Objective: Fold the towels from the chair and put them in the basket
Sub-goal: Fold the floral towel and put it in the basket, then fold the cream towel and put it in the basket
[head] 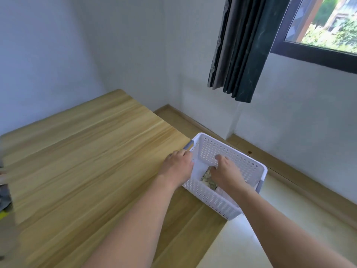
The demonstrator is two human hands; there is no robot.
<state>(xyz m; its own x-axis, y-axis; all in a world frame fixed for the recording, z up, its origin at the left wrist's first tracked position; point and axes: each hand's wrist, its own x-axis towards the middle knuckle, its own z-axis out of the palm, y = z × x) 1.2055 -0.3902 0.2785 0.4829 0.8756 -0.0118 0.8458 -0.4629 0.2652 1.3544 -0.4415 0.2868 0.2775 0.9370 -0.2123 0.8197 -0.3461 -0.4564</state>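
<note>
A white perforated plastic basket [241, 161] with grey handles sits at the right edge of the wooden table [87, 161], partly overhanging it. My left hand [176, 167] grips the basket's near-left rim beside the grey handle. My right hand [225, 172] reaches down inside the basket and holds a folded greenish patterned towel [207, 177], with the fingers curled on it and the thumb up. Most of the towel is hidden under that hand. The chair is not in view.
A bit of dark and yellow cloth [4, 200] shows at the far left edge. Dark curtains [241, 49] hang by a window [328, 22] at the upper right. White walls meet in the corner behind the table. Pale floor [270, 238] lies right of the table.
</note>
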